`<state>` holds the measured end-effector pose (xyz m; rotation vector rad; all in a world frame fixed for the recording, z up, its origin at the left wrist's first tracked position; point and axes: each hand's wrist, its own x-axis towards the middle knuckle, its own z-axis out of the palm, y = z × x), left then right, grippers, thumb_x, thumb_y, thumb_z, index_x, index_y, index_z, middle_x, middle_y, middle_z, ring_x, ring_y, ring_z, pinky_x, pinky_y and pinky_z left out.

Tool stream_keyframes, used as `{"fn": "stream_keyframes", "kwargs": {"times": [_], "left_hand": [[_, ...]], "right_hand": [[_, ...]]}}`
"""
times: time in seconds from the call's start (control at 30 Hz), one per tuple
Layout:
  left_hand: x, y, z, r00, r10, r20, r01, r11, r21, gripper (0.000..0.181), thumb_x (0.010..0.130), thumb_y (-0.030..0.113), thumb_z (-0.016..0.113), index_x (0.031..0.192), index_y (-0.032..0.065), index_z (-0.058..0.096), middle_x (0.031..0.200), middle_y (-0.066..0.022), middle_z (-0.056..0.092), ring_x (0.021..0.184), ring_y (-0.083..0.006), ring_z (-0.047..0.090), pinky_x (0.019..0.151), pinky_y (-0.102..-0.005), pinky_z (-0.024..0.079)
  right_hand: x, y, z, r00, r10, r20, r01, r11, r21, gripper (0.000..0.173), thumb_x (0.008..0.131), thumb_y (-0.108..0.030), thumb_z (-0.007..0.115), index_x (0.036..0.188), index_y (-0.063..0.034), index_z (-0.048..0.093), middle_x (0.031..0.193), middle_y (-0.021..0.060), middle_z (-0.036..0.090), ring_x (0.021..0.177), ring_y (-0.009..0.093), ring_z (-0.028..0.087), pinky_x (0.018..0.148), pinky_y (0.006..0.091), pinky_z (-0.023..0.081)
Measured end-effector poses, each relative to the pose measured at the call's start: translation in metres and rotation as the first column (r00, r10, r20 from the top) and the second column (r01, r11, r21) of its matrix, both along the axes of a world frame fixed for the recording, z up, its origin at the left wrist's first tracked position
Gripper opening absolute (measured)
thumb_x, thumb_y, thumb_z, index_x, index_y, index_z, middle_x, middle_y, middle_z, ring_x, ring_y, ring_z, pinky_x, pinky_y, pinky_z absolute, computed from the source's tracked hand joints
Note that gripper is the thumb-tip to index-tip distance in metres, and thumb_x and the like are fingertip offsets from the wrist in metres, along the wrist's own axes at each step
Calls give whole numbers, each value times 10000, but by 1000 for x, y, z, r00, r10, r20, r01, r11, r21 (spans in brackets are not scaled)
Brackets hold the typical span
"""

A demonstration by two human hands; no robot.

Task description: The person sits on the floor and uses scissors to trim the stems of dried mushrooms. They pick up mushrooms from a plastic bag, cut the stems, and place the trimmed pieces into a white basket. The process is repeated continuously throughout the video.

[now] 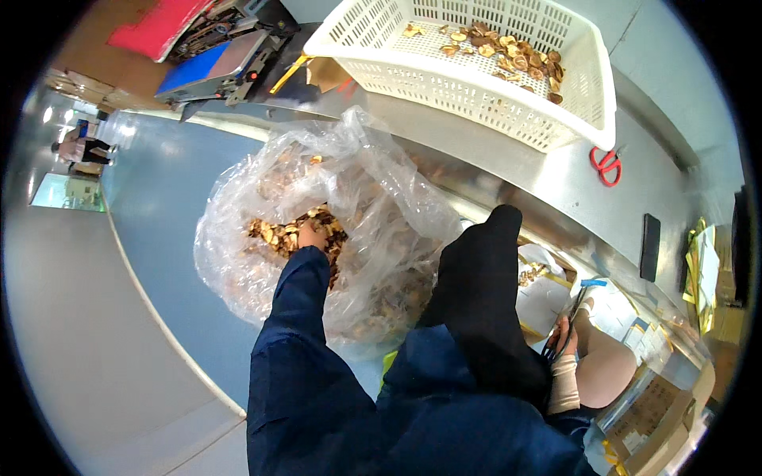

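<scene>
My left hand (312,235), in a dark blue sleeve, reaches down into a large clear plastic bag (405,196). Its fingers are partly buried among brown and yellowish dried pieces (277,234), which look like mushrooms, so their grip is hidden. The bag's film is crumpled wide around the hand, and more pieces show dimly through it. My right hand is out of view. A black-clad leg (482,262) stands against the right side of the bag. Above it, a white perforated plastic basket (440,86) on the metal worktop (553,178) holds more dried mushroom pieces (520,59).
Red-handled scissors (606,166) and a black phone-like object (650,247) lie on the worktop. At right, a co-worker's hand (562,339) with a beige cuff holds a dark tool near a white-lined box (539,303). A machine (220,65) stands upper left; a distant person (83,149) is beyond.
</scene>
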<state>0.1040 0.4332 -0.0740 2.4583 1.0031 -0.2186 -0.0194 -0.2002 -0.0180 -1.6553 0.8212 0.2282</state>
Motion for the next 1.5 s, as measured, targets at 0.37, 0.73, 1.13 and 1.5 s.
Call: {"fn": "stream_keyframes", "kwargs": {"times": [0.37,0.73,1.13,1.5], "left_hand": [[20,31,-110,918,-286,-274,360,890,281,690,707,400,605,1303,194,322,1346,-165,265,1186,-410,276,926,-482,323],[-136,-54,-44,871,-294,-394,390,901,188,685,667,53,568,1278,264,341,1360,-179,184,1091,-353,422,874,-465,362],[-35,11,-20,978,-69,-198,110,973,205,730,638,472,664,1266,223,386,1376,-186,165,1157,-405,344,877,-481,378],[-49,-6,-84,968,-117,-221,135,989,65,728,635,466,630,1258,210,357,1313,-197,280,1189,-433,240,1006,-487,199]], "right_hand": [[-1,-8,-13,983,-116,-139,108,992,-59,384,832,-408,513,831,-24,492,507,12,415,386,114,419,357,249,345],[11,22,2,999,5,-51,-9,996,-86,372,843,-400,503,817,-29,498,488,3,384,375,106,390,349,248,334],[-6,-6,-4,984,-158,-76,155,987,-51,403,841,-409,504,867,-7,511,514,4,401,397,105,410,365,244,346],[2,6,-5,994,-16,-110,2,992,-125,393,830,-427,513,836,-34,502,508,-10,381,404,100,393,374,246,332]]}}
